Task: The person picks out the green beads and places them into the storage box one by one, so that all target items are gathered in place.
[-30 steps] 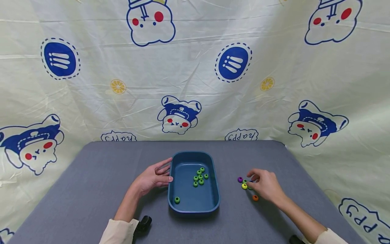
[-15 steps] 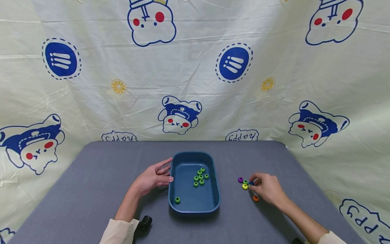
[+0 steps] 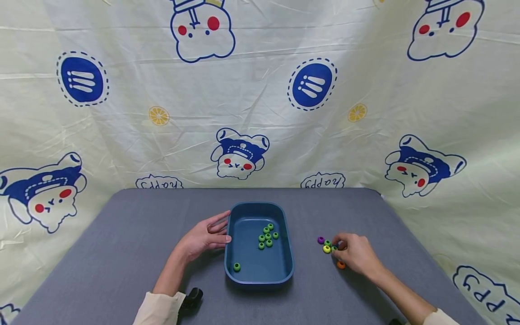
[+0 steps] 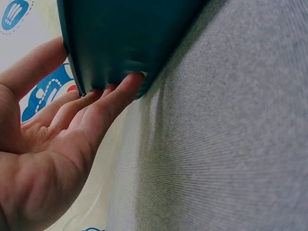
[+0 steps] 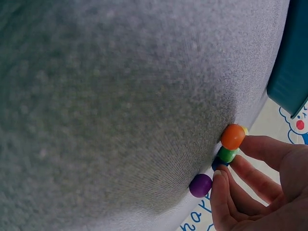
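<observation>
My left hand (image 3: pixel 205 237) rests against the left wall of the blue tray (image 3: pixel 229 262); in the left wrist view its fairly straight fingers (image 4: pixel 118 96) touch the outside. Several green beads lie in the tray. At the right, my right hand (image 3: pixel 357 253) has its curled thumb and fingertips right at a green bead (image 3: pixel 334 249). A dark blue bead (image 5: pixel 219 164) is beside it, mostly hidden in the head view. Whether the fingers grip the green bead I cannot tell. An orange bead (image 3: pixel 341 265) lies by the thumb in the right wrist view.
Left of the right hand's fingertips lie a yellow bead (image 3: pixel 327 249), another green bead (image 3: pixel 327 243) and a purple bead (image 3: pixel 321 240). The grey cloth-covered table (image 3: pixel 138 253) ends at a printed white curtain (image 3: pixel 260 90) behind.
My right hand has shifted slightly down, its fingertips going from above the beads to around the green one, covering most of the blue bead. The left hand and tray keep their place.
</observation>
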Motion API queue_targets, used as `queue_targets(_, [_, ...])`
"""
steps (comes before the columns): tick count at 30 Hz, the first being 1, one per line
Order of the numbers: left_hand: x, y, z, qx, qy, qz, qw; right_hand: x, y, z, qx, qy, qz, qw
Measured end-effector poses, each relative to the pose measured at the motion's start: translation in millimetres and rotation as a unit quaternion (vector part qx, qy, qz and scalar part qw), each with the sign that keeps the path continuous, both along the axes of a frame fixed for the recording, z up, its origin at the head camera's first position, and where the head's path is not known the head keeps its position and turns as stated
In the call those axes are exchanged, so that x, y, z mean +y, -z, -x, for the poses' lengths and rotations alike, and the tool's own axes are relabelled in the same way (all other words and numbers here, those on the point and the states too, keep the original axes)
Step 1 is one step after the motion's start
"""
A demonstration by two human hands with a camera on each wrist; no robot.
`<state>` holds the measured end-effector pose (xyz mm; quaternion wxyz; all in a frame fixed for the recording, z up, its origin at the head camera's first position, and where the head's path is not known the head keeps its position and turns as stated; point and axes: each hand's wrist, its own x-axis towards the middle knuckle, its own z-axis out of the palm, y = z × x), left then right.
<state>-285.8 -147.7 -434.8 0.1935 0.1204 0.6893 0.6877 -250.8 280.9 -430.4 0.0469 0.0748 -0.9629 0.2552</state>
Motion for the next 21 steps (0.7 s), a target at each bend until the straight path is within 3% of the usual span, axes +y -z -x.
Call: queue_targets(21, [0.2, -0.5, -0.1, 0.001, 0.004, -0.003, 1.0000, -1.1, 3.7, 1.2, -0.011, 0.007, 0.002, 1.000])
